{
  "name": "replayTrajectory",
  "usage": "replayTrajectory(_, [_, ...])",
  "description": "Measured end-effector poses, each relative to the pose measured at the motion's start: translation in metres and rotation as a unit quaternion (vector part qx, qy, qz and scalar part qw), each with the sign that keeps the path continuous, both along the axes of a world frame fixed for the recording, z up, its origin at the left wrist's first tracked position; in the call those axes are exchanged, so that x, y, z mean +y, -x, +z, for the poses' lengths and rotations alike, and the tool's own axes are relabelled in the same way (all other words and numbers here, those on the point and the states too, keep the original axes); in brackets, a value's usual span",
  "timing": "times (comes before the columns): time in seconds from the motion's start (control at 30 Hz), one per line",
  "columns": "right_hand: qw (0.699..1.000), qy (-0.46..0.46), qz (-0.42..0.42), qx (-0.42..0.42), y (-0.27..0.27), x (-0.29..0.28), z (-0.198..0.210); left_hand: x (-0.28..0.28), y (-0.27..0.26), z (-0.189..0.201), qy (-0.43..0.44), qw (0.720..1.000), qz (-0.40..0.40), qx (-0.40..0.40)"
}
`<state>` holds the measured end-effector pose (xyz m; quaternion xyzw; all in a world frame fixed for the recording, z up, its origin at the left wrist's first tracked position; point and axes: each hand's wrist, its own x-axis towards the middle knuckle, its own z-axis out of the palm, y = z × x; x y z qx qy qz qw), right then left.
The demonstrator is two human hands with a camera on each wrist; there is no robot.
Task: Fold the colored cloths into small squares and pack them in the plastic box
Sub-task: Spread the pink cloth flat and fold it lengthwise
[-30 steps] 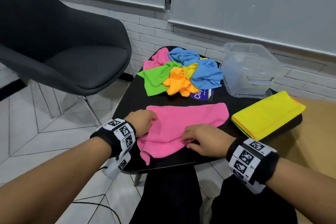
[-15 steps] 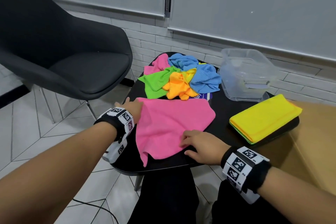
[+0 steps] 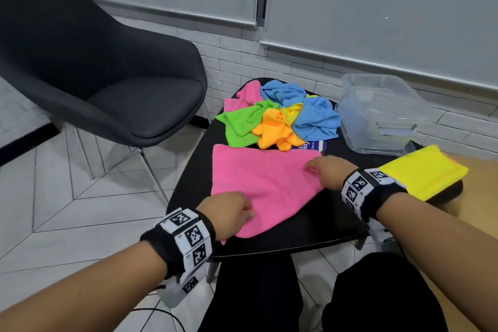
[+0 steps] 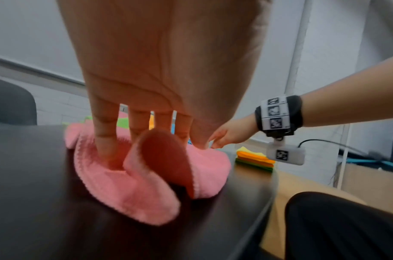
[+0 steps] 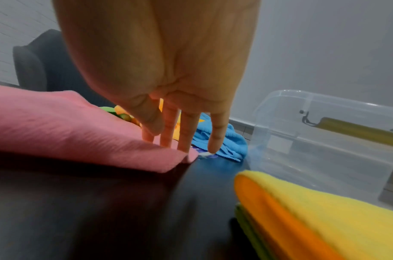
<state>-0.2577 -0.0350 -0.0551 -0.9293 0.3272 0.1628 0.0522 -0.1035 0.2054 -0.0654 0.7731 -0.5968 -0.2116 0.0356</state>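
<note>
A pink cloth (image 3: 262, 183) lies spread on the black table (image 3: 318, 224), between the person and a loose pile of cloths (image 3: 280, 121) in pink, green, orange and blue at the far side of the table.

The left hand (image 3: 229, 213) rests on the near left corner of the pink cloth. In the left wrist view its fingers (image 4: 106, 140) are straight and point down, pressing the fabric onto the table; a flap of the cloth stands curled up just beside them. The hand is extended and grips nothing.

The right hand (image 3: 327, 171) rests at the far right corner of the pink cloth. In the right wrist view its fingers (image 5: 186, 133) are straight and slightly spread, with the tips touching the cloth edge. This hand also grips nothing.

A clear plastic box (image 3: 377, 116) stands at the far right of the table. A folded stack of cloths (image 3: 420, 171), yellow on top, lies just in front of the box. A dark chair (image 3: 94, 67) stands to the left of the table.
</note>
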Motion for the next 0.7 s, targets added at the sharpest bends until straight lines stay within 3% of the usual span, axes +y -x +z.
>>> replayTrajectory(0.27, [0.999,0.021,0.003,0.03,0.035,0.025,0.01,-0.034,-0.036,-0.001,-0.006,0.995,-0.006,-0.098])
replayTrajectory(0.37, [0.998,-0.007,0.024,0.062,0.048,0.045,0.019,-0.047,-0.039,-0.007,-0.005,0.997,0.011,-0.072])
replayTrajectory(0.47, [0.993,-0.081,0.031,0.078,0.054,0.051,0.03,-0.044,-0.039,-0.006,0.076,0.995,0.045,-0.04])
replayTrajectory(0.6, [0.996,-0.046,0.055,-0.043,0.04,0.038,0.037,-0.019,-0.046,0.001,0.193,0.961,0.173,-0.092])
replayTrajectory(0.7, [0.99,-0.052,0.053,-0.121,0.018,0.033,0.027,-0.002,-0.05,-0.002,0.109,0.946,0.286,-0.106])
